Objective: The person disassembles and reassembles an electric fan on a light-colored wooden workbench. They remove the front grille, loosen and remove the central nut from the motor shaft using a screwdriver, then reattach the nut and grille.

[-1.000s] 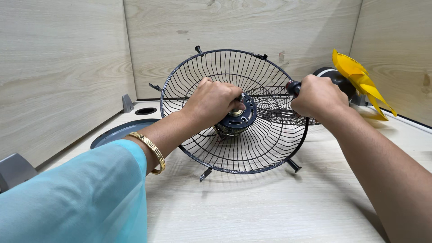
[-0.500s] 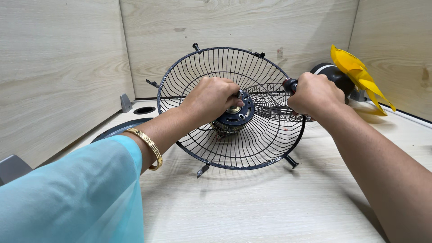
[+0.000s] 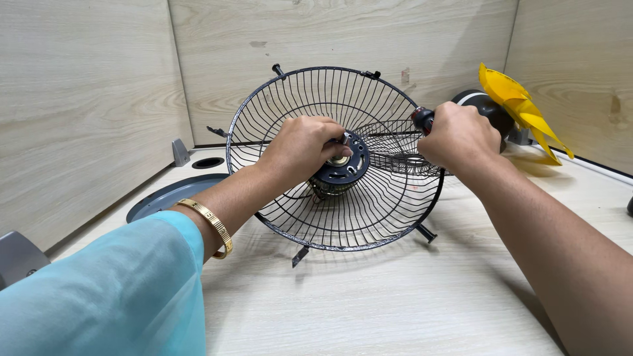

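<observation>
Probably workshop bench point(image 3: 395, 296): plain wood-panel walls point(image 3: 86, 112)

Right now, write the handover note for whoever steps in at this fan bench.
Left hand: grip closed on the dark motor hub at the centre of the black wire fan guard, which stands tilted on the table.
Right hand: fist closed on a dark tool handle at the guard's right side.
Done: yellow fan blade is off, lying behind right.
Left: guard and hub not yet separated.
</observation>
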